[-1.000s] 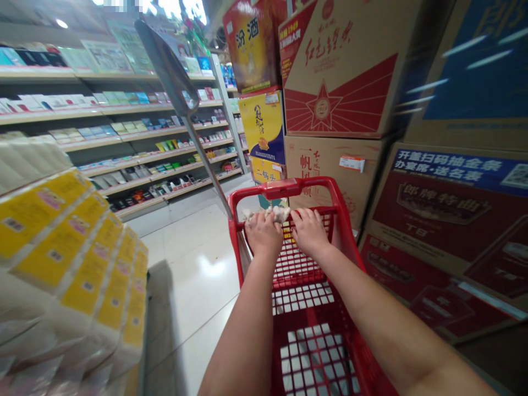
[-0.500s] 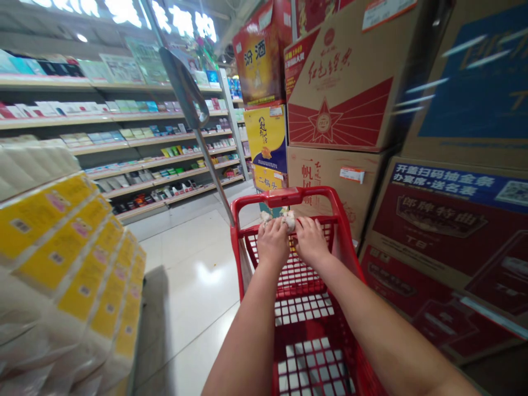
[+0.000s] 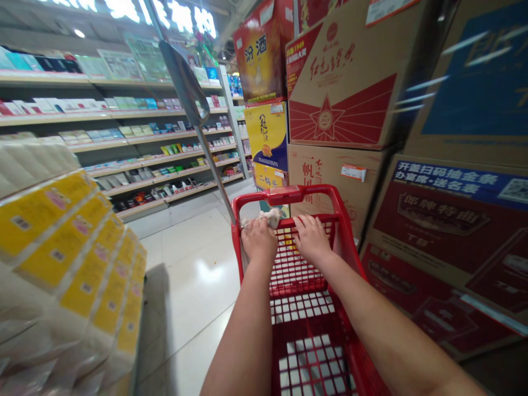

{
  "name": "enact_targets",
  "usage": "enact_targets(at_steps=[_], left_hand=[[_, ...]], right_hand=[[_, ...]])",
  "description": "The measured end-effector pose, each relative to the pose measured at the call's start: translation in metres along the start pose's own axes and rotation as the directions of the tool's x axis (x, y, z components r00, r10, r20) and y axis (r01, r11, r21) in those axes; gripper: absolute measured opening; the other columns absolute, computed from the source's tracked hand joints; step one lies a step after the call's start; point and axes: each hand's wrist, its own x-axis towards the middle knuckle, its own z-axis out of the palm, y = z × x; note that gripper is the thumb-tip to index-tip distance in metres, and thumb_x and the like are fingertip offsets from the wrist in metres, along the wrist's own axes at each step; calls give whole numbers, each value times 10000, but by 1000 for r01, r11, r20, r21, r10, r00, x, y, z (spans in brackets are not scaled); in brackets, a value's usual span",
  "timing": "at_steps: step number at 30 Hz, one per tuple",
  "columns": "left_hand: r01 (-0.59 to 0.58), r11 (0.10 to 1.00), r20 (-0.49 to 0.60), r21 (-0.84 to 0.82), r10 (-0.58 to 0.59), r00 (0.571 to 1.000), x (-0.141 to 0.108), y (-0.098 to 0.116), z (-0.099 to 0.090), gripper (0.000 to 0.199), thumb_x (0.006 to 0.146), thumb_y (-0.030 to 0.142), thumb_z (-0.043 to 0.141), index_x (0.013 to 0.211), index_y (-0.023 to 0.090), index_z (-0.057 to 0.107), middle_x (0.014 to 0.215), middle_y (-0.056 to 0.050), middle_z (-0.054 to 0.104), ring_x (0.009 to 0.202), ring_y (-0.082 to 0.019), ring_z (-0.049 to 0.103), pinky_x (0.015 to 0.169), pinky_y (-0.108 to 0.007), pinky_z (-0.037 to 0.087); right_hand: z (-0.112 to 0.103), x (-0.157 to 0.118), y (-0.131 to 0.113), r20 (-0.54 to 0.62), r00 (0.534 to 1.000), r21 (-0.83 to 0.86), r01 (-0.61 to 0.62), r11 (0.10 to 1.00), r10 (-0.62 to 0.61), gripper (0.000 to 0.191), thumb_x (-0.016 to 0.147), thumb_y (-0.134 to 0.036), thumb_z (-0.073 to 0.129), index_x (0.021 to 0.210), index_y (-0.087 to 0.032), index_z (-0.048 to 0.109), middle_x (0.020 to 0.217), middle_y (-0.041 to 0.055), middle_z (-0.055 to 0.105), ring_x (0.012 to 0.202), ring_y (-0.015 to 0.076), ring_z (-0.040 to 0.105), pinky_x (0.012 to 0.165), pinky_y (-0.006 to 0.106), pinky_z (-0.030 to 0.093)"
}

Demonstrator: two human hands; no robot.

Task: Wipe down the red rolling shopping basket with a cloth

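A red plastic shopping cart (image 3: pixel 314 324) with grid walls stands in front of me. My left hand (image 3: pixel 259 242) is closed on a crumpled white cloth (image 3: pixel 270 216), pressed along the left part of the cart's far top bar. What the cloth is made of I cannot tell; it may be a wad of tissue. On the right part of the same bar, my right hand (image 3: pixel 312 237) has its fingers curled over the top and its thumb on the near side. A grey metal pole (image 3: pixel 214 170) with a dark holder rises from the cart's left corner.
Stacked cartons (image 3: pixel 342 104) rise close on the right. At the left stands a pile of yellow-and-white packs (image 3: pixel 78 242). Shelves (image 3: pixel 124 143) of small boxes and tubes line the back left, beyond a pale tiled floor (image 3: pixel 193 264).
My left hand has slid left along the bar with the white cloth, away from my right hand. The right hand stays nearly in place, no longer beside the cloth.
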Motion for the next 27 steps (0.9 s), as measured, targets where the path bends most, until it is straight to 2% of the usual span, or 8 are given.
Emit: enact_targets(at_steps=[1, 4, 6, 11, 16, 21, 25, 27], left_hand=[[-9, 1000, -1, 3, 9, 1000, -1, 0, 0, 363, 888, 198, 412, 1187, 170, 616, 1228, -117, 627, 1221, -290, 484, 1037, -492, 351], [-207, 977, 27, -48, 209, 978, -4, 5, 3, 366, 866, 194, 458, 1198, 222, 608, 1324, -74, 574, 1259, -251, 458, 1113, -469, 271], [-268, 961, 32, -68, 271, 962, -5, 7, 5, 385, 862, 193, 466, 1221, 247, 595, 1344, -51, 562, 1270, -229, 451, 1130, -449, 253], [-21, 1000, -23, -4, 21, 1000, -4, 3, 3, 367, 882, 199, 425, 1198, 210, 610, 1255, -95, 618, 1243, -279, 466, 1070, -510, 304], [-256, 962, 20, -92, 259, 966, -5, 4, 2, 379, 859, 180, 466, 1207, 244, 602, 1317, -49, 586, 1249, -219, 476, 1120, -448, 268], [14, 1000, -21, -27, -14, 1000, -3, 0, 0, 352, 882, 183, 414, 1163, 198, 626, 1246, -100, 625, 1251, -280, 473, 1044, -507, 336], [-238, 967, 20, -94, 241, 970, -5, 5, 4, 365, 858, 177, 467, 1187, 241, 612, 1329, -48, 579, 1256, -221, 474, 1118, -445, 267], [-247, 963, 26, -104, 251, 968, -5, 6, 4, 383, 865, 186, 467, 1220, 259, 591, 1335, -37, 577, 1267, -214, 462, 1109, -438, 277]], right_hand=[[0, 0, 0, -4, 1000, -3, -3, 1000, 3, 514, 881, -217, 421, 1384, -117, 460, 1417, 125, 461, 1317, 266, 334, 1152, 474, 185], [1, 1, -2, -7, 1000, -7, -19, 1000, 19, 530, 849, -182, 439, 1371, -94, 470, 1406, 145, 468, 1308, 266, 343, 1149, 470, 195], [1, 1, -2, -7, 1000, -4, -15, 1000, 15, 545, 827, -157, 446, 1368, -91, 472, 1406, 146, 469, 1310, 259, 343, 1152, 463, 196], [2, 1, -2, -12, 1000, -5, -5, 1000, 5, 534, 871, -210, 431, 1397, -116, 447, 1414, 139, 464, 1315, 262, 341, 1144, 481, 207], [4, 0, -1, -9, 1000, -10, -11, 1000, 11, 549, 828, -151, 439, 1374, -106, 471, 1407, 127, 471, 1318, 263, 335, 1153, 465, 185], [3, 0, -1, -6, 1000, 3, 1, 1000, -1, 534, 873, -228, 435, 1397, -129, 448, 1423, 119, 455, 1325, 267, 326, 1149, 477, 192], [3, 0, -1, -6, 1000, -10, -10, 1000, 10, 558, 831, -166, 447, 1386, -103, 456, 1404, 133, 469, 1312, 267, 338, 1150, 470, 190], [4, 1, -1, -9, 1000, -10, -8, 1000, 8, 566, 822, -162, 454, 1385, -104, 455, 1402, 130, 471, 1308, 265, 339, 1151, 467, 185]])
